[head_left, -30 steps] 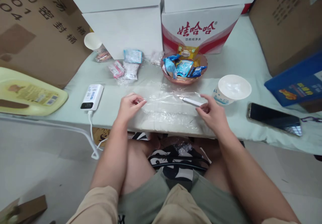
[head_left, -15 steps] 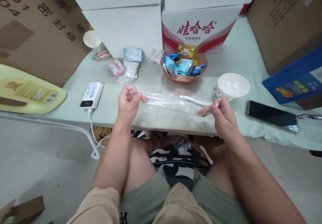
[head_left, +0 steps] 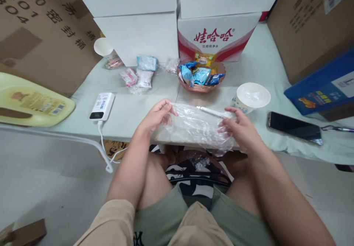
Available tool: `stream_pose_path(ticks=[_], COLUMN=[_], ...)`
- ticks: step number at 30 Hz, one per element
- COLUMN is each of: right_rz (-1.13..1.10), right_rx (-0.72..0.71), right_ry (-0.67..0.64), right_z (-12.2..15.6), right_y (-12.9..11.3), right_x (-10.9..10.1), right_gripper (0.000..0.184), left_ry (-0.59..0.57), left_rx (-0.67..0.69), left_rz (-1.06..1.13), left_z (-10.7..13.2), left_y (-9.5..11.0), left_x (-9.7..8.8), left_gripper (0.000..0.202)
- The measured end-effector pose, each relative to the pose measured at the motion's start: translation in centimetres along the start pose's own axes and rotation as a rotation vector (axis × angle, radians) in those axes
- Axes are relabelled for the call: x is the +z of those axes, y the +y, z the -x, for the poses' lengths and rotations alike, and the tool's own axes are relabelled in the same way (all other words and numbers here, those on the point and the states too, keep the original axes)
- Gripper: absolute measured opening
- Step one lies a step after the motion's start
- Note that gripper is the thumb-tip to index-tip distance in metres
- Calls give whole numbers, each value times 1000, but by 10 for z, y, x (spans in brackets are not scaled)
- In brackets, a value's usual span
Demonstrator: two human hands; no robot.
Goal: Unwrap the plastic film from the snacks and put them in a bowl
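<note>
A clear plastic bag point(head_left: 197, 128) is stretched between my two hands just above the table's front edge. My left hand point(head_left: 158, 116) pinches its left end with the fingers closed. My right hand point(head_left: 239, 130) grips its right end, fingers curled over the film. A thin white pen-like stick point(head_left: 211, 111) lies along the bag's upper edge near my right hand. Behind the bag stands a copper-coloured bowl point(head_left: 201, 87) filled with wrapped snacks.
A white paper cup point(head_left: 250, 98) and a phone point(head_left: 294, 129) lie to the right, a power bank point(head_left: 101, 106) with its cable to the left. Snack packets point(head_left: 139, 74), another cup point(head_left: 103, 48), white cartons point(head_left: 214, 36), brown boxes and a yellow bottle point(head_left: 30, 100) ring the table.
The bag was lifted off the table and pulled into a thin strip, and now hangs spread wide between my hands. Both hands came slightly closer to me.
</note>
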State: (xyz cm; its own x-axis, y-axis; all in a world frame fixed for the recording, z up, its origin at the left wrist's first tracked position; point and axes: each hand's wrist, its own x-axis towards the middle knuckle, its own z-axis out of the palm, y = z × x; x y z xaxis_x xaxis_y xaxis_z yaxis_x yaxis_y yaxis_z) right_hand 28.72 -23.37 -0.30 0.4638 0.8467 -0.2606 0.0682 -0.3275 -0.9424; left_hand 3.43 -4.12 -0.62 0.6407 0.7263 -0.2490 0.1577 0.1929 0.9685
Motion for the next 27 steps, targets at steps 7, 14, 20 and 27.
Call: stream_pose_path(ticks=[7, 14, 20, 27], right_rz=[410, 34, -72, -155], right_rx=[-390, -265, -117, -53], right_ry=[104, -614, -724, -180], right_z=[4, -36, -29, -31], right_y=[3, -4, -10, -2], right_x=[-4, 52, 71, 68], right_gripper=[29, 38, 17, 26], left_ry=[-171, -422, -258, -40], left_rx=[-160, -233, -337, -15], left_rz=[-171, -15, 94, 472], left_z=[-11, -1, -12, -18], left_y=[-1, 5, -3, -6], left_x=[7, 20, 4, 19], left_gripper=[34, 46, 65, 78])
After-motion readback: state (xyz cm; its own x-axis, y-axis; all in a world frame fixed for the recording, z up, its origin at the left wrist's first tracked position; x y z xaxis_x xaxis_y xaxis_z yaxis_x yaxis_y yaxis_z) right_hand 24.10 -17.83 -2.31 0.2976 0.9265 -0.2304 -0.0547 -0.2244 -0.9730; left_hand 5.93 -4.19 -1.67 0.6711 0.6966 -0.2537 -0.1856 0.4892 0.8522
